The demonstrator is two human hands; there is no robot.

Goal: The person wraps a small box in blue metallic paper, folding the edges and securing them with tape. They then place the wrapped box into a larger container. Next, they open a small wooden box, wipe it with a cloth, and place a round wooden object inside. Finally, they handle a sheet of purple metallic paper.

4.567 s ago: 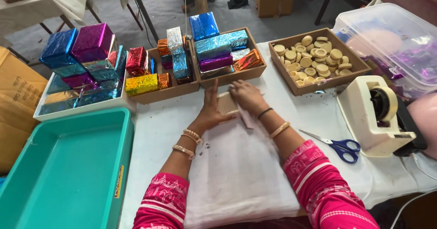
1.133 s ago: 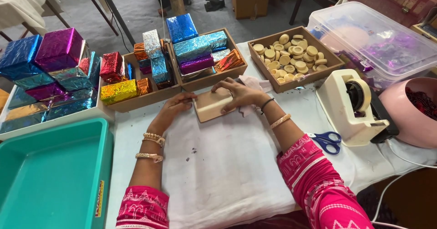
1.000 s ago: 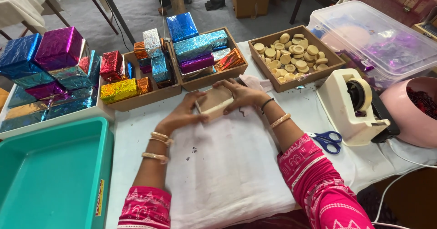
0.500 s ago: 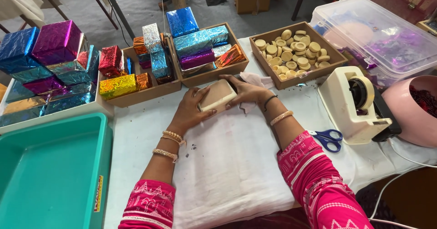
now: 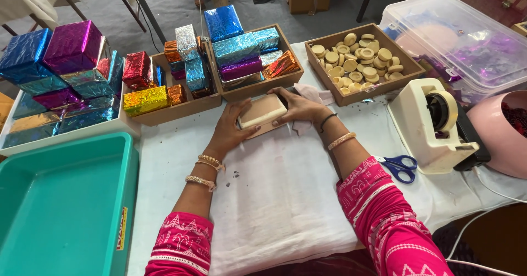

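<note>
Both hands are lifting the box (image 5: 262,110) higher and tilting it than half a second ago. Left hand (image 5: 230,129) is gripping its near left end, fingers curled around it; right hand (image 5: 299,107) is clasping the right end. It is hovering over the white cloth (image 5: 274,199), just before the wooden tray (image 5: 258,85).

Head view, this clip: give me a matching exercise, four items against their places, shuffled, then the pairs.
Things:
1. small beige box
2. blue scissors
3. teal tray
4. tape dispenser

Places:
A. at the near left corner
B. on the cloth just in front of the dispenser
C. between the left hand and the right hand
D. on the right, beside the pink bowl

Pairs: 1-C, 2-B, 3-A, 4-D
</note>
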